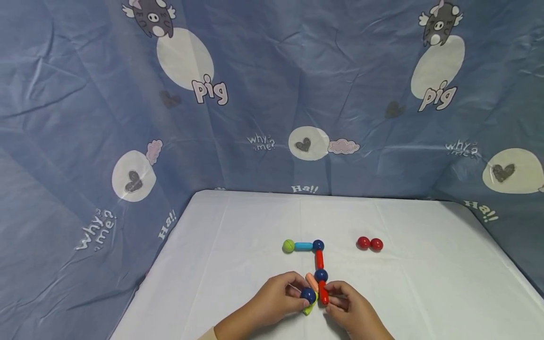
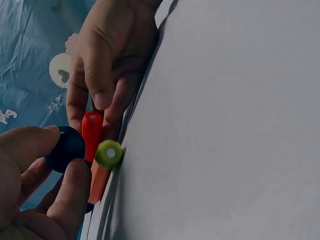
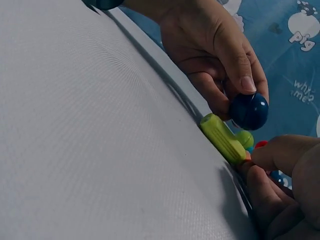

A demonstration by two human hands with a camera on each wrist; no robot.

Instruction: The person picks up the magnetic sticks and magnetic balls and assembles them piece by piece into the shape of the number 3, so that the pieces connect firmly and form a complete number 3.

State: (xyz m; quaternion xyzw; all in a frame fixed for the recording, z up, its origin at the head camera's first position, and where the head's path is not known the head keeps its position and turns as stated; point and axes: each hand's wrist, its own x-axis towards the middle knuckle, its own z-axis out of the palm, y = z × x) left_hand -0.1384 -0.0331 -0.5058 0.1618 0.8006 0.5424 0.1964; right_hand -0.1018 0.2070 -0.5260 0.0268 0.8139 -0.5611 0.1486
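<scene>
My left hand [image 1: 284, 297] pinches a dark blue ball [image 1: 308, 295] between thumb and fingers. Close on its right, my right hand [image 1: 349, 307] grips a red rod [image 1: 323, 293]. That rod's far end meets a second blue ball [image 1: 321, 275], from which another red rod [image 1: 319, 259] runs to a third blue ball [image 1: 318, 245]. A light blue rod [image 1: 303, 246] and a light green ball [image 1: 288, 246] extend leftward from there. Between the hands lie an orange rod [image 1: 312, 282] and a yellow-green rod [image 3: 222, 139], partly hidden by the held ball in the head view.
Two red balls [image 1: 363, 242] sit side by side farther back on the right. Everything lies on a white-covered table [image 1: 229, 264]. A blue patterned cloth [image 1: 263, 94] hangs behind and beside it.
</scene>
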